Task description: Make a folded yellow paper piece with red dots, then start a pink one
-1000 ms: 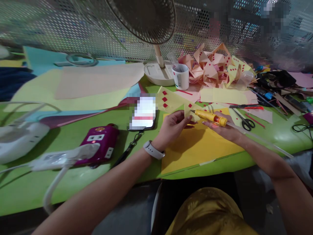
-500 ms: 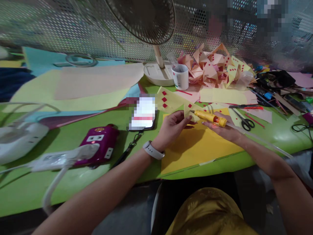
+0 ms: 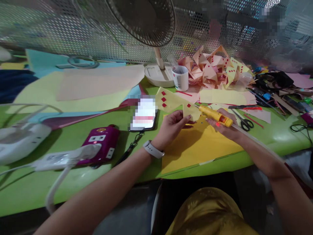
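Your left hand [image 3: 172, 125] pinches a pale yellow paper piece [image 3: 190, 112], fingers closed on its edge; your right hand [image 3: 223, 129] grips the glue gun [image 3: 215, 116], nozzle touching that paper.

Two hands [image 3: 171, 125] work at the counter [image 3: 73, 182]. I count one glue gun [image 3: 215, 116], one fan [image 3: 146, 19], one cup [image 3: 181, 77], one phone [image 3: 144, 114], one pair of scissors [image 3: 243, 120].

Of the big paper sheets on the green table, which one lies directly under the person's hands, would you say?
The bright yellow sheet at the near table edge; the pale yellow sheet and beige sheet lie far left.
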Demonstrator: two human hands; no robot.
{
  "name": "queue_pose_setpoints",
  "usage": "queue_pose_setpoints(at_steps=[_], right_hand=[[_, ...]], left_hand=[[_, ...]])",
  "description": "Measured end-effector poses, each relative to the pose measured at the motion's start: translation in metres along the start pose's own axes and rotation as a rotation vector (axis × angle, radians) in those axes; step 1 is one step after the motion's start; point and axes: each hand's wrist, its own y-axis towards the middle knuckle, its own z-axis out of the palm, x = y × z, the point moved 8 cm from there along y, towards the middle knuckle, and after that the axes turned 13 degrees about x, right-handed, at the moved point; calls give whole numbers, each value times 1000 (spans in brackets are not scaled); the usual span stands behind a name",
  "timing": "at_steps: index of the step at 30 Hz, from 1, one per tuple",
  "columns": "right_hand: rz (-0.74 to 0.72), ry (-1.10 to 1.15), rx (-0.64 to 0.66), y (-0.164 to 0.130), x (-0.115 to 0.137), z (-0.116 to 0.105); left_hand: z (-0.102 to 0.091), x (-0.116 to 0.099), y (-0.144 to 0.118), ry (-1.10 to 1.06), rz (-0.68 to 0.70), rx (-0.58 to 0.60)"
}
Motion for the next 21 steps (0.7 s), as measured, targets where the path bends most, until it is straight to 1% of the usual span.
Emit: queue_pose_setpoints(at_steps=[2, 4, 7, 9, 10, 11, 13, 14, 16, 18, 21], right_hand=[[-85, -19, -111, -4, 11, -15], [-157, -26, -196, -9, 22, -32], [-224, -40, -370, -19, 31, -71], [-236, -120, -531, -29, 27, -103], [-220, -196, -578, -34, 21, -118], [-179, -205, -603, -37, 8, -132], [-39, -196, -524, -39, -29, -150], [29, -252, -453, -40, -48, -155], [149, -400, -271, -43, -84, -155], [178, -441, -212, -50, -112, -157], [216, -544, -75, -53, -141, -152]], left_hand=[[0, 1, 1, 3, -4, 12], [-1, 2, 2, 11, -13, 18], [-4, 1, 3, 11, -13, -9], [-8, 0, 3, 4, -8, -37], [-9, 0, 3, 3, -9, -48], [-11, 0, 4, 3, -11, -57], [-13, 0, 5, 4, -9, -66], [-13, 1, 6, 1, -2, -69], [-14, 1, 7, -7, 12, -70], [-15, 2, 9, -10, 16, -64], [-17, 3, 10, -10, 13, -63]])
